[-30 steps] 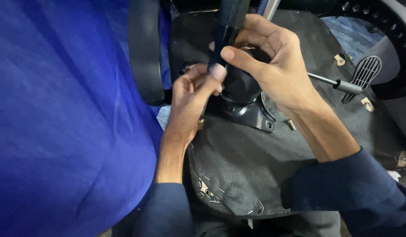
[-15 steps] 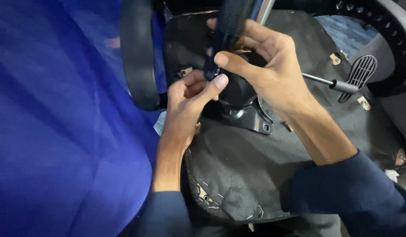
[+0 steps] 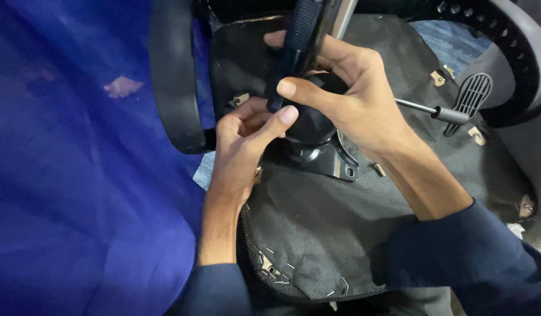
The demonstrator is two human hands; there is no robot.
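Note:
An upturned office-chair seat (image 3: 335, 228), covered in black fabric, lies in front of me. A black metal mounting plate (image 3: 332, 164) with a domed hub sits at its centre. My right hand (image 3: 346, 99) grips a dark ribbed tool handle (image 3: 299, 41) that stands upright over the plate's left side. My left hand (image 3: 247, 140) is curled beside the lower end of the tool, thumb against it, fingertips hidden under the tool. A loose bolt (image 3: 378, 169) lies on the fabric just right of the plate.
A black armrest (image 3: 171, 76) stands at the left, next to a large blue fabric surface (image 3: 77, 175). A lever with a ribbed paddle (image 3: 469, 102) sticks out at the right. Another armrest curves along the top right (image 3: 516, 47). Staples line the seat's near edge (image 3: 276, 269).
The view has drifted slightly, so the chair sits a little lower left. My left thumb has risen to press beside the tool. Both hands stay at the plate.

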